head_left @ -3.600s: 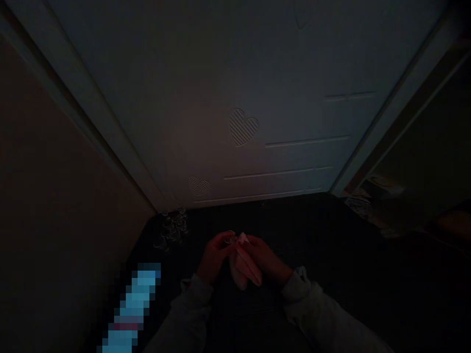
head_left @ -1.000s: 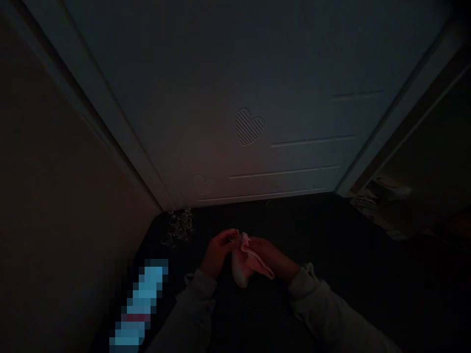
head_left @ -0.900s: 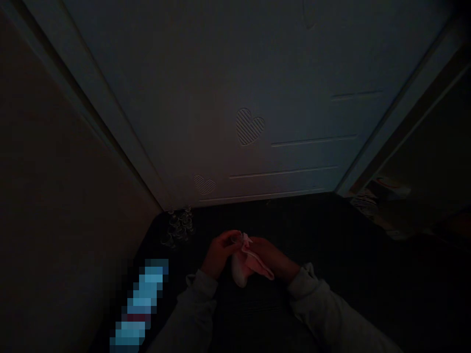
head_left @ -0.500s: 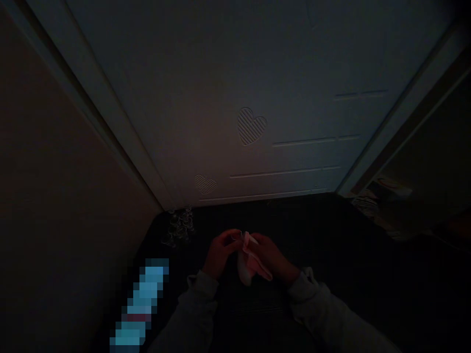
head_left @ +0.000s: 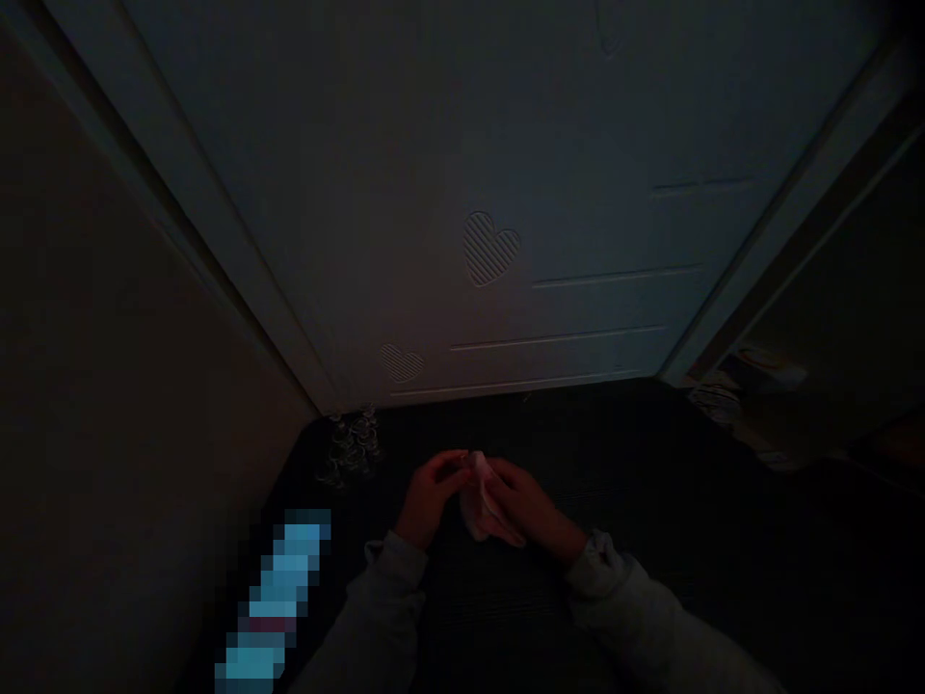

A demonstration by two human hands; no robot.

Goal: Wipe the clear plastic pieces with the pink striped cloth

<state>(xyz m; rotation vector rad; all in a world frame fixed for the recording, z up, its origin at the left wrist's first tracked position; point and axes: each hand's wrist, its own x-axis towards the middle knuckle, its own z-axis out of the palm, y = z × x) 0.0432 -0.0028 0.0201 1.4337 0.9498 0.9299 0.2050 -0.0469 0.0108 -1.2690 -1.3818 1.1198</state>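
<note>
The right hand holds a pink cloth; I can't tell the left hand's grip. Clear glasses wait at ten o'clock from it.

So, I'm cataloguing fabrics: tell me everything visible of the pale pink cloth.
The pale pink cloth looks soft, bunched at its top, with loose folds hanging below. The bare right hand grips it, while fingers of the bare left hand meet its top. Whether its lower end touches the dark, flat surface beneath can't be told; dim light hides its weave.

Cloth above table, items left; door behind
</note>
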